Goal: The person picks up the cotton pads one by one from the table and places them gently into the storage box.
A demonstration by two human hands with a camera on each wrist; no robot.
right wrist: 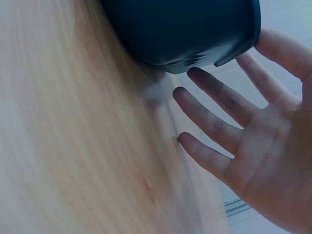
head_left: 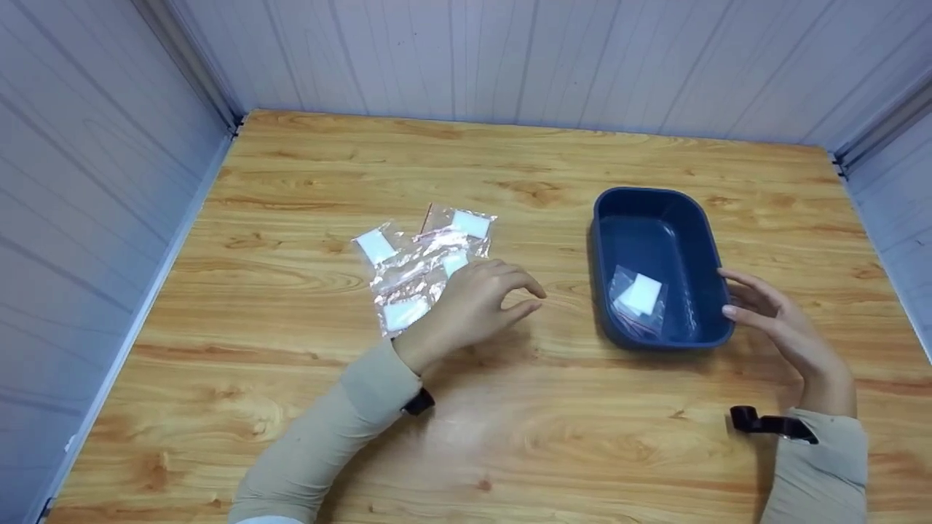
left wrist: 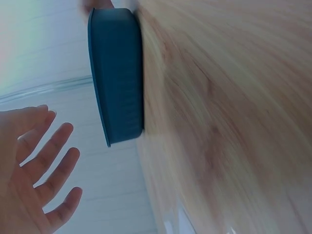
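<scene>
My left hand (head_left: 477,302) hovers over the wooden table, holding nothing, its fingers loosely bent and the thumb apart from them. In the left wrist view its fingers spread against the pale wall. Just beyond that hand lie several clear plastic zip bags, each with a white square inside, such as one bag (head_left: 377,246) at the left and another (head_left: 470,223) at the back; the hand partly hides others. A dark blue bin (head_left: 601,240) stands to the right, with bagged white squares (head_left: 641,295) inside near its front. My right hand (head_left: 790,335) has fingertips right at the bin's right rim, fingers spread.
White panelled walls (head_left: 480,58) enclose the table (head_left: 510,437) at the back and both sides. A black strap mount (head_left: 772,424) sits on the right wrist, and a similar one (head_left: 419,402) on the left.
</scene>
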